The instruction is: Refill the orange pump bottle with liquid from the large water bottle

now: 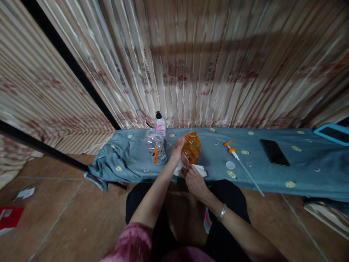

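Both hands meet at an orange bottle [191,147] standing on the blue cloth [300,167]: left hand [176,150] grips its side, right hand [194,181] pinches white tissue [200,169] at its base. Labels on 2 bottles [156,145] left are unreadable.

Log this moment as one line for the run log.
left hand: on orange bottle | right hand: at its base, by white tissue | cap off

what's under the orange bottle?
White tissue shows under the orange bottle, lying on the blue cloth. Both hands, left and right, cover the bottle's base, so how much lies beneath is hidden.
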`<state>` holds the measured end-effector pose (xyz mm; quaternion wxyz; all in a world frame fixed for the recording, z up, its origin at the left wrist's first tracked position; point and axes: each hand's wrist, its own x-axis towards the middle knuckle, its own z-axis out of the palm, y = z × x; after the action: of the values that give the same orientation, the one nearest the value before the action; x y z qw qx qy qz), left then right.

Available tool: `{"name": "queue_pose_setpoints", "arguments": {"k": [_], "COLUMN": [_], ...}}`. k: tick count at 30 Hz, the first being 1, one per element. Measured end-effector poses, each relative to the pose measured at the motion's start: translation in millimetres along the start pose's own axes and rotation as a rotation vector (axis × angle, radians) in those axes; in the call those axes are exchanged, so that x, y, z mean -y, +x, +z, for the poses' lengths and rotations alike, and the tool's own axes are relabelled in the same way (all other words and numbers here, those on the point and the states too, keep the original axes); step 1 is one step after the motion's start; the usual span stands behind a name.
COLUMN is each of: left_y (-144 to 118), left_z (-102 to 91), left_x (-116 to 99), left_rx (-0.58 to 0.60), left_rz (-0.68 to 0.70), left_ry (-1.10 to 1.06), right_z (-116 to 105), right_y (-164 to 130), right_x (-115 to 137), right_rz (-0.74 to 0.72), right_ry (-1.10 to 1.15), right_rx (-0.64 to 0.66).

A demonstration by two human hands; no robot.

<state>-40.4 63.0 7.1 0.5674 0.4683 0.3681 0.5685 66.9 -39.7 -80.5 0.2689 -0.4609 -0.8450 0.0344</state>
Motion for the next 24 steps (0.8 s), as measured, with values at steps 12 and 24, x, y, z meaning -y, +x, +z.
{"name": "queue_pose_setpoints", "arguments": {"k": [12, 24], "left_y": [-21, -37], "left_z": [20.2, 22.9], "left_x": [16, -34], "left_rx": [-0.098, -0.031], "left_rz": [0.219, 0.325], "left_ry": [0.508, 0.379], "right_z": [-92, -27], "right_y": [-20, 59], "right_x": [-24, -32], "right_rz": [0.773, 0.903], "right_ry": [1.008, 1.374], "right_rx": [-0.618, -0.369]}}
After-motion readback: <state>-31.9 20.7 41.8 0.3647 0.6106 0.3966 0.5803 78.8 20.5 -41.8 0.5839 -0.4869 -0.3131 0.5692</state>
